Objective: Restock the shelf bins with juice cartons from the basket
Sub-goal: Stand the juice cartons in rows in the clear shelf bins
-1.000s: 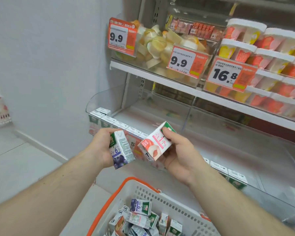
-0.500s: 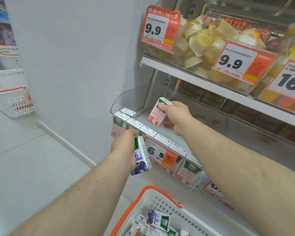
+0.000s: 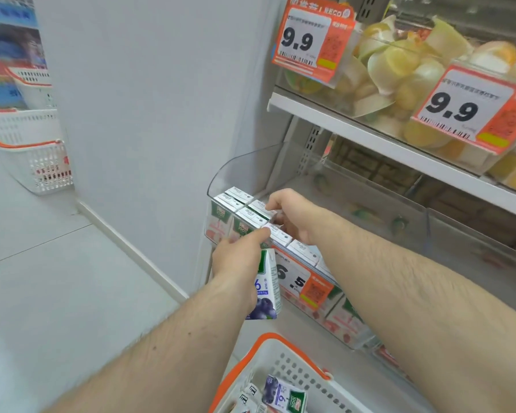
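Left hand grips a blueberry carton; right hand's grip, hidden among binned cartons, cannot be told.

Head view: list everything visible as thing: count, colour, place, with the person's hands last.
blueberry carton: one, white and purple, held in front of the bin
peach cartons: several, white and pink, in the clear shelf bin
basket: one, white with orange rim, bottom, holding cartons
price tags: three, orange
fruit cups: many, yellowish, upper shelf
left hand: grips blueberry carton
right hand: on the peach cartons; grip unclear
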